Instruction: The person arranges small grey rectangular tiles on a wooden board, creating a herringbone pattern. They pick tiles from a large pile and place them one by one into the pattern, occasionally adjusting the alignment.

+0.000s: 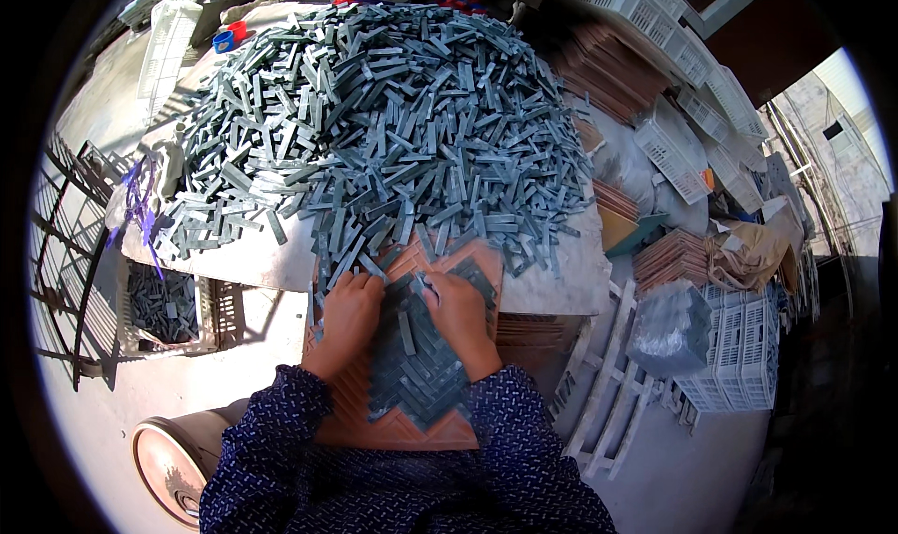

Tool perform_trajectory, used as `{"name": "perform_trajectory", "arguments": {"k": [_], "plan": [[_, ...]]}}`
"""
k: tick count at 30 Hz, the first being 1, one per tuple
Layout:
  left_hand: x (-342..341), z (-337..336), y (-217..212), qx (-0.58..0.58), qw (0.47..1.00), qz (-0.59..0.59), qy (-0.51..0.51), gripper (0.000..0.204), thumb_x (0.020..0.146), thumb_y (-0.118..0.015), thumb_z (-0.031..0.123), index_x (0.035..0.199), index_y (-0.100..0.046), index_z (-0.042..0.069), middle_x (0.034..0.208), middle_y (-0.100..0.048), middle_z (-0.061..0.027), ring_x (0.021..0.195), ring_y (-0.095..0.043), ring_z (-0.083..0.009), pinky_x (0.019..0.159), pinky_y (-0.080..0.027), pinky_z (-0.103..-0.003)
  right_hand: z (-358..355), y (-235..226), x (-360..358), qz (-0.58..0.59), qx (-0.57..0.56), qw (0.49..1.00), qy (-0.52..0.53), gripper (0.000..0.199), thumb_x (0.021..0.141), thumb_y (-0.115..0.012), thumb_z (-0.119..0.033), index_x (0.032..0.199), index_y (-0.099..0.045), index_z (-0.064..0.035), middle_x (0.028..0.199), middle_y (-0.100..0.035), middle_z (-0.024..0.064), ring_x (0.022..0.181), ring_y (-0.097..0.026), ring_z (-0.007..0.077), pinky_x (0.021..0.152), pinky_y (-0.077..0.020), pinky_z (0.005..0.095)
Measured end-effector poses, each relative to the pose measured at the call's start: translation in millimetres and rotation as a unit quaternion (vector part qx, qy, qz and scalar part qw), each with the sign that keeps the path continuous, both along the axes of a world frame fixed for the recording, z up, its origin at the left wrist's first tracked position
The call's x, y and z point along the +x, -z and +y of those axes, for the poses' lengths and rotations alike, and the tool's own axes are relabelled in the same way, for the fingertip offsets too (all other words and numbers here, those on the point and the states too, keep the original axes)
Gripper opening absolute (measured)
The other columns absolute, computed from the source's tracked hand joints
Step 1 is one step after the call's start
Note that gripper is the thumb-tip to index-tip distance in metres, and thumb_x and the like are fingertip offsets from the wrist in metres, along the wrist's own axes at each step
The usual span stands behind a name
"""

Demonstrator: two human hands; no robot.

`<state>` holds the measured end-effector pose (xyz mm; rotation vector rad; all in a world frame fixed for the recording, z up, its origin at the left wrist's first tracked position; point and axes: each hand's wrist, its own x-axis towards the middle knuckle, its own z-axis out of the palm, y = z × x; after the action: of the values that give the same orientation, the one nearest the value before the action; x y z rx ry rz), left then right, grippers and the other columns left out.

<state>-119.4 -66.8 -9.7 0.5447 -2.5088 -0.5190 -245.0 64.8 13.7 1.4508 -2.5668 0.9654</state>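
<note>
An orange herringbone-grooved mould tray (402,428) lies in front of my body, with dark green-grey strip tiles (426,389) laid in a zigzag across its middle. One loose strip tile (406,334) rests on top of them, between my hands. My left hand (352,311) is closed at the tray's upper left, and a strip tile (372,268) pokes out past its fingertips. Over the upper right of the tray, my right hand (456,314) pinches a small strip tile (422,281), mostly hidden by the fingers.
Beyond the tray a large heap of strip tiles (402,113) covers the pale table (552,291). A crate of dark pieces (168,342) stands lower left, near a round bin (168,469). At right are a wooden pallet (608,384), white plastic crates (739,347) and stacked brown sheets (617,71).
</note>
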Motion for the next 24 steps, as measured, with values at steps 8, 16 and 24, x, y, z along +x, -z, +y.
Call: {"name": "perform_trajectory", "arguments": {"k": [8,16,24], "plan": [[4,0,3,0.006,0.999,0.032,0.026,0.012,0.070,-0.068,0.008,0.080,-0.061,0.008,0.078,-0.058,-0.0054,0.079,-0.053,-0.0259,0.067,-0.046,-0.037,-11,10,0,0.009,-0.081,0.997,0.013,0.020,0.072,-0.070,-0.006,0.090,-0.063,-0.0037,0.085,-0.063,0.0154,0.080,-0.061,0.0355,0.069,-0.0484,0.0425],[10,-4,-1,0.014,0.998,0.019,0.066,0.016,0.071,-0.067,0.006,0.085,-0.061,0.007,0.083,-0.058,-0.0068,0.083,-0.053,-0.0277,0.071,-0.046,-0.038,-13,-4,-12,-0.060,0.047,0.997,-0.012,0.016,0.072,-0.069,-0.006,0.085,-0.060,-0.0010,0.085,-0.061,0.0162,0.081,-0.060,0.0364,0.067,-0.0477,0.0437],[21,10,-16,-0.036,0.995,0.046,0.078,0.012,0.073,-0.062,0.004,0.083,-0.057,0.003,0.084,-0.055,-0.0111,0.084,-0.054,-0.0301,0.073,-0.045,-0.039,27,-9,0,-0.144,-0.089,0.983,0.071,0.013,0.077,-0.070,-0.010,0.086,-0.064,-0.0027,0.079,-0.063,0.0127,0.070,-0.062,0.0304,0.062,-0.0479,0.0370]]}}
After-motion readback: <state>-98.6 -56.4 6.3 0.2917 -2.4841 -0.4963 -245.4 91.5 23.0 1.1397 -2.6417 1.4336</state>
